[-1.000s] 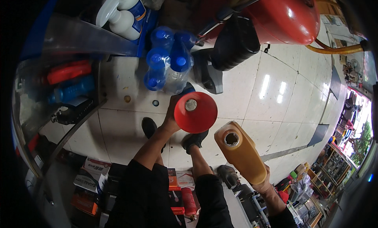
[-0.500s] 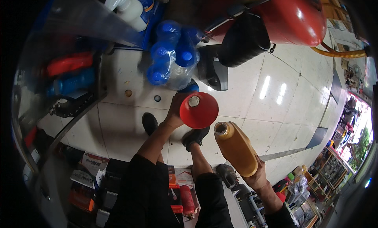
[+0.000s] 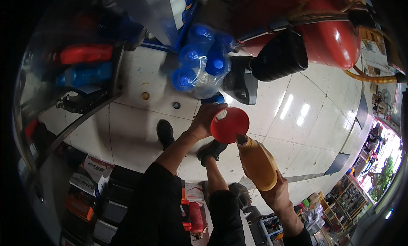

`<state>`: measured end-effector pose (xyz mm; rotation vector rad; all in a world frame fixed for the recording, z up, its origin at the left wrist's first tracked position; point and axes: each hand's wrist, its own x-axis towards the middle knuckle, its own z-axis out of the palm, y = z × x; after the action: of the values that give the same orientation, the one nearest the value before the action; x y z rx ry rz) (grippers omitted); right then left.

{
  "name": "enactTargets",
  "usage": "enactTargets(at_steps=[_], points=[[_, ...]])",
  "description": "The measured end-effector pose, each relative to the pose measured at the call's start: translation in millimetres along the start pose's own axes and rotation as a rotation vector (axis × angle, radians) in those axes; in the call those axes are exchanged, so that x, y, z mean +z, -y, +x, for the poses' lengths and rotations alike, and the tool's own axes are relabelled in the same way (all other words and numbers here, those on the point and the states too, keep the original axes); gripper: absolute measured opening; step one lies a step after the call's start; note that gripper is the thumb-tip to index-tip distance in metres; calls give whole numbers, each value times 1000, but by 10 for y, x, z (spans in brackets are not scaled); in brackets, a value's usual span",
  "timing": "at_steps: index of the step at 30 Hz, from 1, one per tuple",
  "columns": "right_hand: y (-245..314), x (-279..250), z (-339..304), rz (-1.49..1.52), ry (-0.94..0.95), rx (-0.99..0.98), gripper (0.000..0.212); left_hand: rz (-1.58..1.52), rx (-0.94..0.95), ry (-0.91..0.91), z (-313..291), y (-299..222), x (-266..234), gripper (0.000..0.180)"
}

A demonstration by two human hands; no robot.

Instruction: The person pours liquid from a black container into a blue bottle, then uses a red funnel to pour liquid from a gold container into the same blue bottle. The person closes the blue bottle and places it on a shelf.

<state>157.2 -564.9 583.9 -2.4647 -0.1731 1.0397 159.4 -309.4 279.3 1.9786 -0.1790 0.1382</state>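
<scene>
My left hand [image 3: 205,120] is closed at the left side of a red funnel [image 3: 231,129], its fingertips partly hidden behind the cone. A pale opening shows inside the funnel, and whatever is under it is hidden. My right hand [image 3: 275,193] is wrapped round the base of an amber plastic bottle [image 3: 258,165]. Uncapped, the bottle tilts up and left, its mouth at the funnel's lower right rim; whether they touch I cannot tell. I cannot make out any liquid flowing. Just beyond my left hand is a round blue thing [image 3: 213,99] on the floor.
Several blue-capped bottles [image 3: 202,61] in clear wrap stand ahead, beside a black container [image 3: 280,54] and a big red tank [image 3: 327,37]. Two small caps lie on the tiles, one brownish [image 3: 145,96]. Boxes [image 3: 91,178] are stacked at lower left; shelves [image 3: 346,199] stand at right.
The amber bottle's mouth has come up against the funnel's rim; before, there was a gap between them. The funnel has shifted slightly right and down in the picture, along with the whole scene.
</scene>
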Motion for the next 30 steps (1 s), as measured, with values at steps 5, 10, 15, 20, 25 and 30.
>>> enactTargets(at_steps=[5,10,15,20,25,30], points=[[68,20,20,-7,-17,-7,38,6,-9,14,26,-45,-52,86],[120,1,33,-24,-1,18,41,17,-10,26,42,-52,-52,86],[114,4,39,-53,1,1,40,3,-46,16,59,-85,-63,83],[103,27,24,-70,-53,-17,34,-10,-37,6,76,-89,-77,83],[94,10,5,-56,9,38,44,-7,-24,-2,66,-77,-67,83],[109,-23,-4,-38,9,55,41,-4,-32,13,67,-82,-61,86]])
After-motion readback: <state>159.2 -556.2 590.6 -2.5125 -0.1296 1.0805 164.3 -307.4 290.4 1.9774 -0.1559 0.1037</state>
